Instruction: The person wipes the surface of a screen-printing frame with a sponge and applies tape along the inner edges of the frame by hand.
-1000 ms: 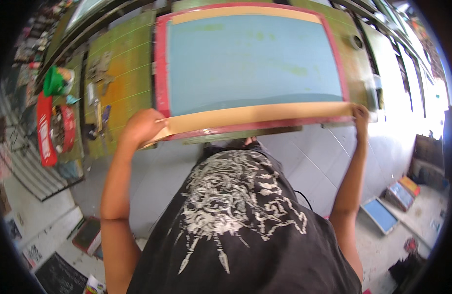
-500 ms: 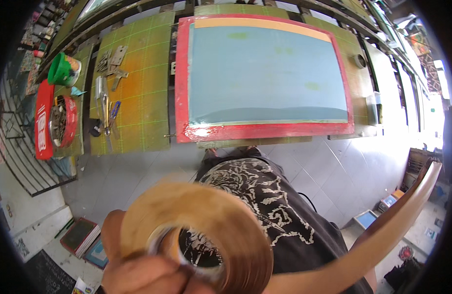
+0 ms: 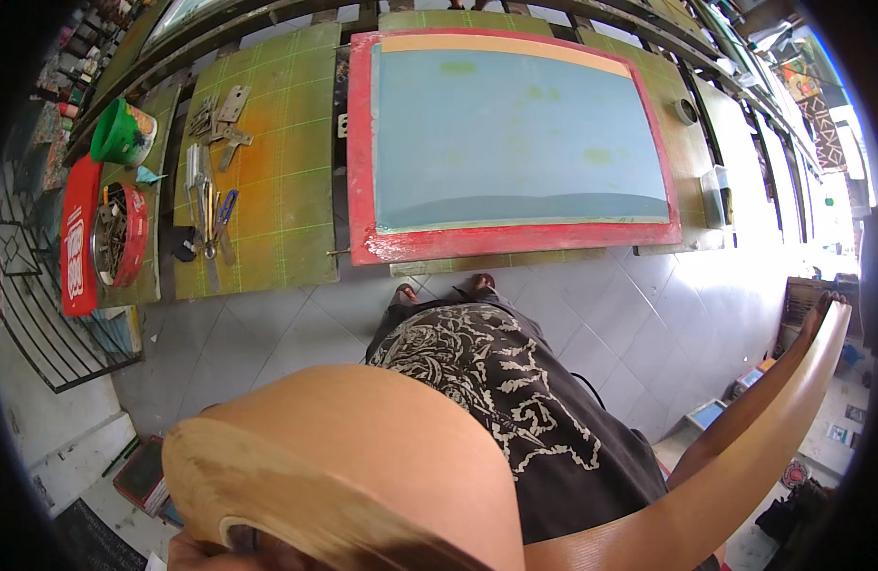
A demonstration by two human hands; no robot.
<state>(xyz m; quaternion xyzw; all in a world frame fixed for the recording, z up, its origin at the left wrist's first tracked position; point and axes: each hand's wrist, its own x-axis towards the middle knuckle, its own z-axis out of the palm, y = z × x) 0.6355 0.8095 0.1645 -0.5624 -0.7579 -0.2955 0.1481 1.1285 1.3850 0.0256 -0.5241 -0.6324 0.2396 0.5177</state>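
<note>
A big roll of tan packing tape (image 3: pixel 363 428) fills the lower middle, close up and tilted so its broad outer face shows. My left hand (image 3: pixel 187 554) grips it by the core at the bottom edge; most of its fingers are hidden by the roll. From the roll a long strip of tape (image 3: pixel 686 504) stretches out to the right. Its free end is pinched by my right hand (image 3: pixel 823 308) at the far right, arm extended. Ahead on the table lies a screen printing frame (image 3: pixel 361 181) with red borders and blue-grey mesh (image 3: pixel 515 124). Tan tape (image 3: pixel 496 48) covers its far inner edge.
Left on the green-gridded table (image 3: pixel 277 190) are scissors, a blue-handled cutter (image 3: pixel 227 207) and metal hinges (image 3: pixel 232 103). Farther left stand a green bucket (image 3: pixel 120 133) and a red round tin (image 3: pixel 127 233). A small dark cup (image 3: pixel 686 111) sits right of the frame.
The roll has tilted from showing its side ring to showing its outer face, and my left hand has dropped lower. My right hand still holds the strip's end, slightly higher.
</note>
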